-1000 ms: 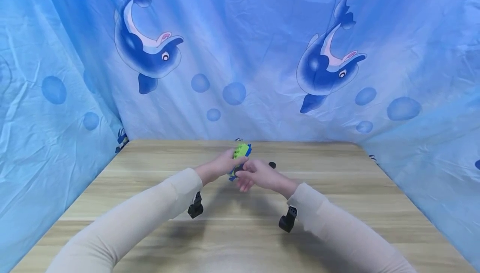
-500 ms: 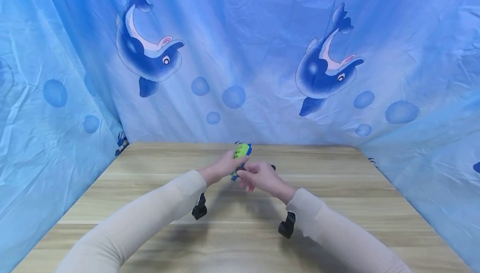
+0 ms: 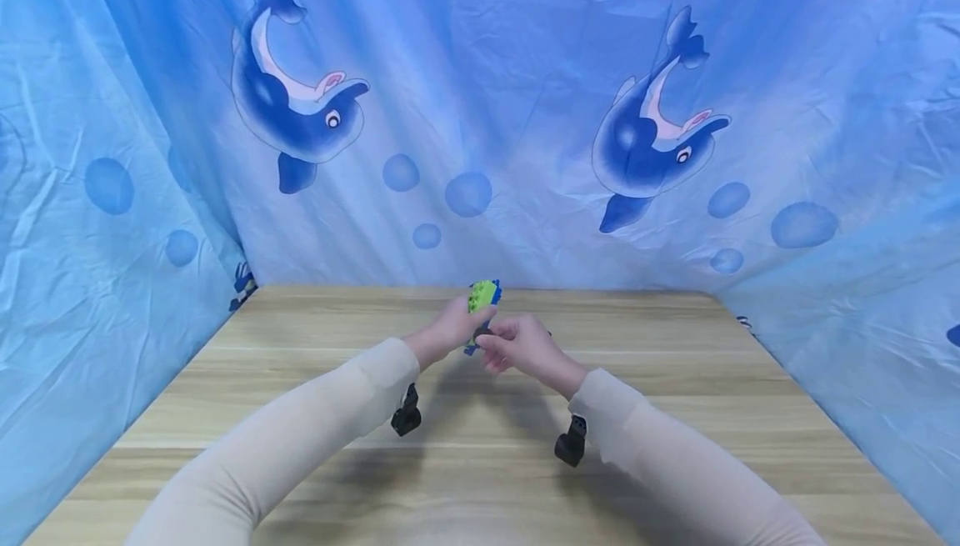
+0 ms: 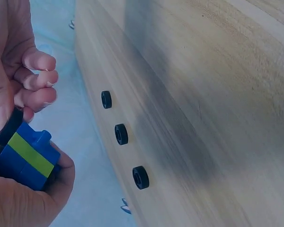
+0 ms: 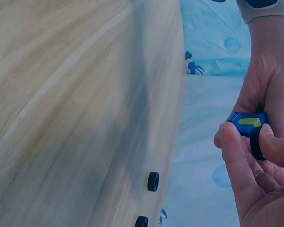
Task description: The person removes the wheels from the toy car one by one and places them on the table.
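In the head view my left hand (image 3: 448, 327) grips a blue and lime-green toy brick vehicle (image 3: 483, 296), held above the far part of the table. The left wrist view shows one end of it, with a green band (image 4: 30, 155) across blue bricks. My right hand (image 3: 529, 349) pinches a small black toy wheel (image 5: 256, 144) between thumb and fingers at the vehicle's side. That wheel stands on edge against the blue bricks; whether it sits on an axle cannot be seen. The left fingers wrap partly under the vehicle and hide some of it.
Three loose black wheels, one of them nearest the bottom (image 4: 140, 178), stand in a row on the wooden table (image 3: 480, 479) in the left wrist view. A blue dolphin-print curtain (image 3: 525, 112) hangs behind and at both sides of the table.
Both hands have shifted slightly while staying together at the vehicle. The left forearm has moved a little to the right. The loose wheel beyond my right hand is now mostly hidden by it.
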A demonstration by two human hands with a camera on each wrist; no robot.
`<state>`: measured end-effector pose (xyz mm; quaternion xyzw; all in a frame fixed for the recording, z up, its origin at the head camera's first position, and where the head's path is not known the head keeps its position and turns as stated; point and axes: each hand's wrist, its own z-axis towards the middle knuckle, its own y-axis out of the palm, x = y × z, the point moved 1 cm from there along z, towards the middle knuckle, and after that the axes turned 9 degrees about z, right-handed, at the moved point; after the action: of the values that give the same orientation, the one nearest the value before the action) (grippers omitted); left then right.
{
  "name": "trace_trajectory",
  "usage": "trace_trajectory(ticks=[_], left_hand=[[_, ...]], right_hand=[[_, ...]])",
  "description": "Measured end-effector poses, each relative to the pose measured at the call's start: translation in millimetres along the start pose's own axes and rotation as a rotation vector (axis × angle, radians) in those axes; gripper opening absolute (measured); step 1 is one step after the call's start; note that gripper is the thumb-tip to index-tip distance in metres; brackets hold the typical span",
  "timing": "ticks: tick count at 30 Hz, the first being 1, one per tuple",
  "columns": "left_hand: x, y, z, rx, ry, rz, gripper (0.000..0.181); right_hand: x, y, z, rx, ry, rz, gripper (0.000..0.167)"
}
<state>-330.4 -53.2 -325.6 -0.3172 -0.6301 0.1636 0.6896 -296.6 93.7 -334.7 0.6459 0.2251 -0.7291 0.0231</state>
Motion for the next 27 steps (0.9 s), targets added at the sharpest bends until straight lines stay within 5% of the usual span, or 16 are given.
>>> trace_trajectory(ticks=[8,27], left_hand=[[-2.7,-3.2,-2.7,0.004,-0.013,-0.043,0.029],[-10.3,-2.2,-4.6,-0.049,-0.076,-0.047,0.037]], right_hand=[[-2,-4,5.4,-0.072,-0.044,0.022,0.024],[11,-48,11.3,0.120,0.108,0.254,0.023]])
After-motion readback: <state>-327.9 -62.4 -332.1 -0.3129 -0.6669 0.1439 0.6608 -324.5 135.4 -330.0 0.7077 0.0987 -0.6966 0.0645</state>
